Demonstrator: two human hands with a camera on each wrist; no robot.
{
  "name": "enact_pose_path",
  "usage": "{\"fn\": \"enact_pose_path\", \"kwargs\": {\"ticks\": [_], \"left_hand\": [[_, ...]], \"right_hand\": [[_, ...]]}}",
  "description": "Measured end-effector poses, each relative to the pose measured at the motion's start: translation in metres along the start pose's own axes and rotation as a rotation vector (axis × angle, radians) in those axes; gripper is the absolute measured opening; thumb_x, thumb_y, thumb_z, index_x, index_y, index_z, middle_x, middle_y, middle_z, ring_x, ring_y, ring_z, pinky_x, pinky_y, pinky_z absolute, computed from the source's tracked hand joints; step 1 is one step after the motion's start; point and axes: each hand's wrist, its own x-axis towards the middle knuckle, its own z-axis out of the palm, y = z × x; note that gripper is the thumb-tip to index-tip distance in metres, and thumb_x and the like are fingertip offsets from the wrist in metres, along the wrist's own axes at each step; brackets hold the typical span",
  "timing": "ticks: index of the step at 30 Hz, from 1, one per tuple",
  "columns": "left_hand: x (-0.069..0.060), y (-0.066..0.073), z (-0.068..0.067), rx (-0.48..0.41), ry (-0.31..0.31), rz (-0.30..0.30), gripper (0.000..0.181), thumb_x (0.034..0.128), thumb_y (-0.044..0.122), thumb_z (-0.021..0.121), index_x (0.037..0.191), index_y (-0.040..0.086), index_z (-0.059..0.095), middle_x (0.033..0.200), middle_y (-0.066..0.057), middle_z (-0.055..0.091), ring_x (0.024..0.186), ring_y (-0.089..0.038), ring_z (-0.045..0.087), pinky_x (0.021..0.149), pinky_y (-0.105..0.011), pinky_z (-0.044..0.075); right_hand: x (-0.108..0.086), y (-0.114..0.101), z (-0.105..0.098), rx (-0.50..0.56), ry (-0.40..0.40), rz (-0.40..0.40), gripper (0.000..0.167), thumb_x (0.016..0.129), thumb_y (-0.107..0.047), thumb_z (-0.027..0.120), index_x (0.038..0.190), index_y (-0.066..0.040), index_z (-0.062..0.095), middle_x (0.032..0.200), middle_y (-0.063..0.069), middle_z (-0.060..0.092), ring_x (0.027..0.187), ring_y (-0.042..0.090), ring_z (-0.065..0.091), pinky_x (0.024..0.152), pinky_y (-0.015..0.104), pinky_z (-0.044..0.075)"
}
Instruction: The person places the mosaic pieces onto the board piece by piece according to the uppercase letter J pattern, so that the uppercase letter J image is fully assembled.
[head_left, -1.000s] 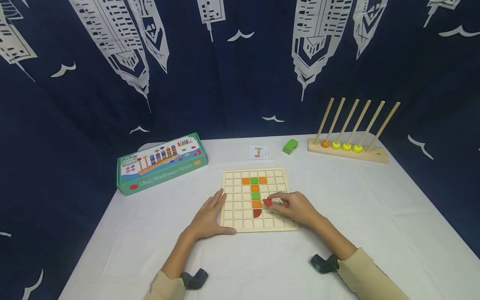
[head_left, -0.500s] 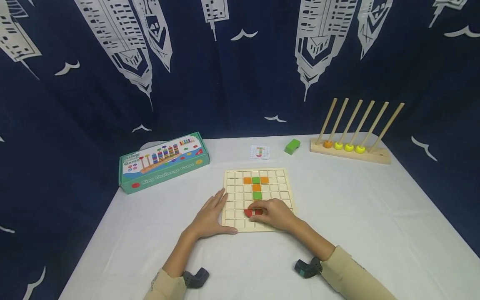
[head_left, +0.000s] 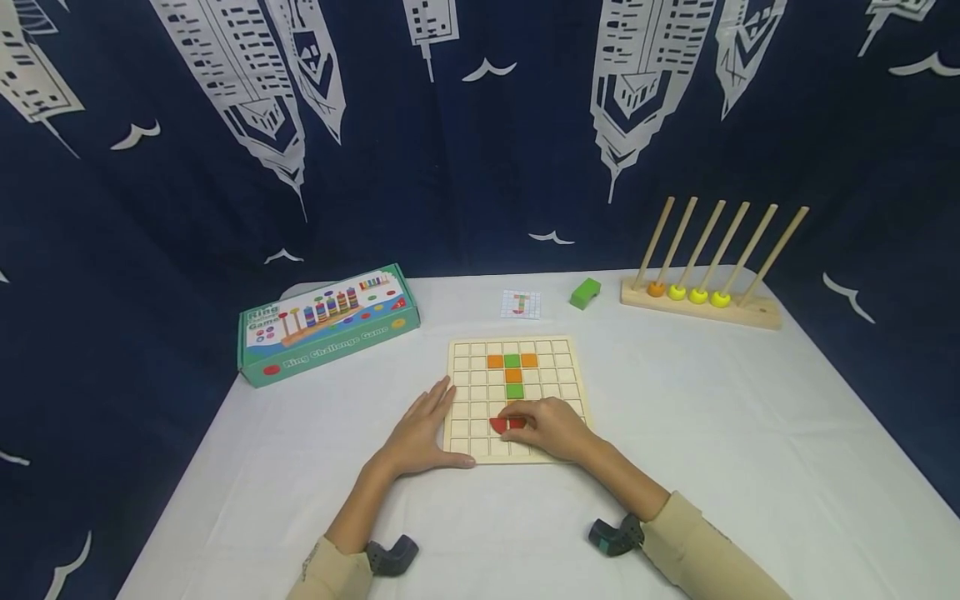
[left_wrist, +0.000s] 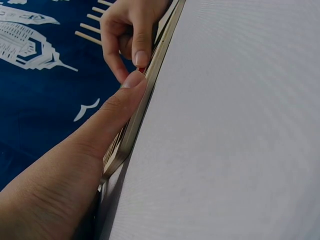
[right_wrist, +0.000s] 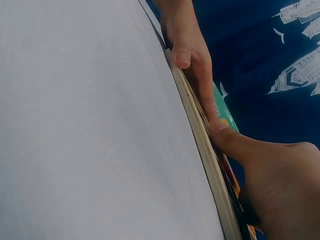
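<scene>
A square wooden grid board [head_left: 468, 406] lies on the table with orange, green and red tiles in its cells. Orange tiles [head_left: 495, 361] and a green tile [head_left: 512, 360] form a row, with more tiles in a column below. My right hand [head_left: 555, 429] pinches a red rounded-corner tile [head_left: 498, 426] between thumb and index finger, low on the board. Just right of it, another red tile [head_left: 517, 423] is partly covered by my fingers. My left hand [head_left: 417, 437] rests along the board's left edge, fingers straight and thumb at the near corner.
Behind the board lie a small pattern card [head_left: 521, 305] and a green block [head_left: 585, 292]. A green game box [head_left: 328, 325] stands at the back left. At the back right is a wooden peg stand [head_left: 701, 310] with orange and yellow rings. A dark printed curtain [head_left: 450, 167] hangs behind the table.
My right hand has carried the red tile left and nearer, from beside the column to the left of the other red tile. My left hand stays at the board's edge.
</scene>
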Motion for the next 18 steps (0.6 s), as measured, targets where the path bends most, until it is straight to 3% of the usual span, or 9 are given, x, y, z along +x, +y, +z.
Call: {"fn": "enact_pose_path", "kwargs": {"ticks": [12, 15, 18], "left_hand": [[0.000, -0.001, 0.000, 0.011, -0.009, -0.003, 0.123, 0.0565, 0.081, 0.061, 0.148, 0.009, 0.019, 0.155, -0.001, 0.005, 0.140, -0.016, 0.007, 0.112, -0.038, 0.011], [0.000, -0.001, 0.000, 0.009, -0.007, 0.005, 0.123, 0.0563, 0.081, 0.061, 0.148, 0.009, 0.019, 0.155, -0.001, 0.005, 0.140, -0.017, 0.007, 0.112, -0.038, 0.011], [0.000, -0.002, 0.001, 0.007, 0.002, 0.020, 0.124, 0.0562, 0.081, 0.060, 0.147, 0.008, 0.020, 0.155, -0.003, 0.006, 0.140, -0.017, 0.007, 0.112, -0.038, 0.011]], "right_hand": [[0.001, 0.002, 0.000, 0.036, -0.011, -0.006, 0.033, 0.079, -0.040, 0.071, 0.103, -0.017, 0.070, 0.088, -0.013, 0.068, 0.055, -0.002, 0.045, 0.050, 0.016, 0.041], [-0.001, 0.003, -0.002, 0.063, -0.011, -0.007, 0.033, 0.078, -0.039, 0.072, 0.103, -0.017, 0.070, 0.077, -0.015, 0.064, 0.051, -0.003, 0.038, 0.048, 0.016, 0.037], [-0.002, 0.005, -0.010, 0.081, 0.013, 0.013, 0.033, 0.079, -0.039, 0.072, 0.103, -0.017, 0.070, 0.056, -0.017, 0.049, 0.046, -0.002, 0.026, 0.044, 0.016, 0.029]]}}
